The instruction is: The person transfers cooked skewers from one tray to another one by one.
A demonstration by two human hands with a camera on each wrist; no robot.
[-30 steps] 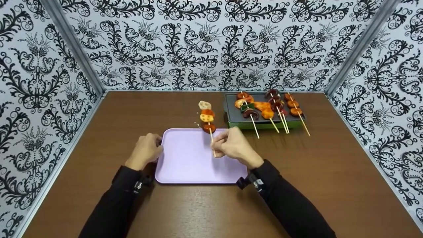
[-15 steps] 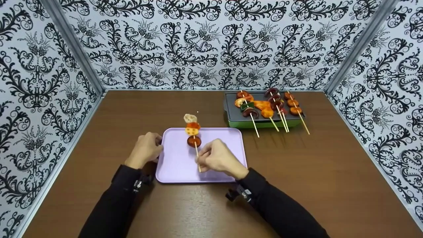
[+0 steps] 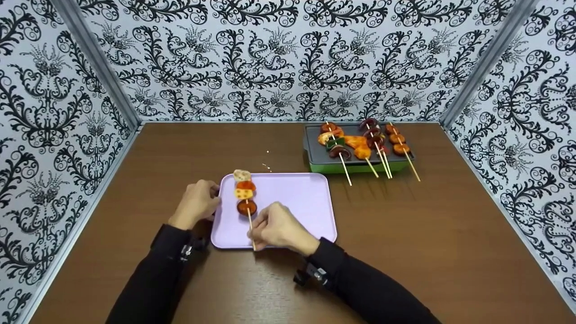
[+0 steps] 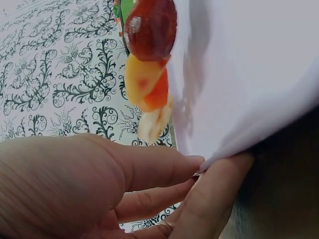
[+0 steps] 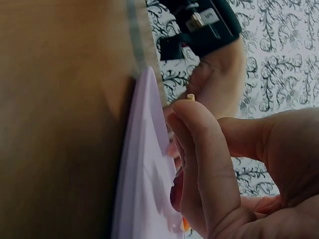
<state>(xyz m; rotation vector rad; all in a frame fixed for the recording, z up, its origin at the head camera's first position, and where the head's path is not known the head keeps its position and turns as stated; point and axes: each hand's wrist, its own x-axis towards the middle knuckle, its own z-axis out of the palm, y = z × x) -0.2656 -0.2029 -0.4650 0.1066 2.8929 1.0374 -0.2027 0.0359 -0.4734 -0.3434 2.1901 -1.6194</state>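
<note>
My right hand (image 3: pixel 280 227) pinches the stick of a food skewer (image 3: pixel 246 207) over the left half of a lilac tray (image 3: pixel 297 189). Threaded on the stick are a pale lotus-root slice, orange and yellow pieces, and a round brown piece nearest the fingers. In the left wrist view the skewer (image 4: pixel 149 32) hangs above the tray surface, casting a shadow on it. The cut end of the stick (image 5: pixel 191 97) pokes out past my right fingertips in the right wrist view. At the tray's left side, my left hand (image 3: pixel 198 204) grips the rim between thumb and fingers.
A green grill with a dark grey plate (image 3: pixel 317 155) stands at the back right, several skewers on it, their sticks (image 3: pixel 411 166) jutting over its front edge. Small pale crumbs (image 3: pixel 267 167) lie behind the tray. Patterned walls (image 3: pixel 261 58) enclose the brown table (image 3: pixel 405 234).
My right hand has carried the skewer left and toward me, from the tray's right half to its left part, and lower. My left hand stays at the rim.
</note>
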